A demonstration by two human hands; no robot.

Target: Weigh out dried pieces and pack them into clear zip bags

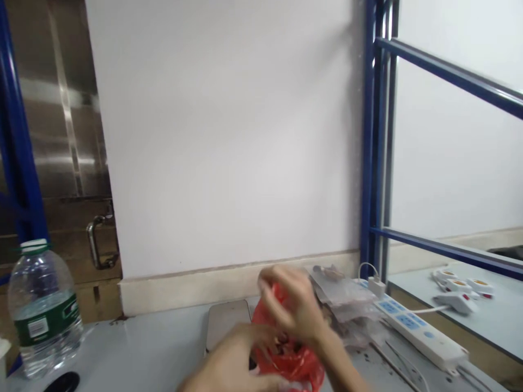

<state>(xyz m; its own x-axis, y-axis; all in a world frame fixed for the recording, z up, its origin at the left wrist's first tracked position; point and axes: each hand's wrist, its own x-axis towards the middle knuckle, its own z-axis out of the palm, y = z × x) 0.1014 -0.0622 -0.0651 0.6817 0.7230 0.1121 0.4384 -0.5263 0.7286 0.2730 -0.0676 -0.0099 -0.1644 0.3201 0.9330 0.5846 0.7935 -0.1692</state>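
A crumpled red plastic bag (300,366) lies at the front of the grey table, with small dark pieces in its mouth, too blurred to name. From the upper right, my right hand (295,305) reaches over it, fingers curled round a raised red fold. On the near left side, my left hand (235,359) is at the bag's mouth; its thumb and fingers are smeared by motion, so its grip is unclear. Behind my left hand is a flat grey rectangular device (226,321), partly covered.
Clear plastic packets (347,305) are piled right of the bag, beside a white power strip (420,326) and thin rods (394,365). A large water bottle (44,316) stands at left near a black round object (63,382). Blue metal posts (373,163) rise behind.
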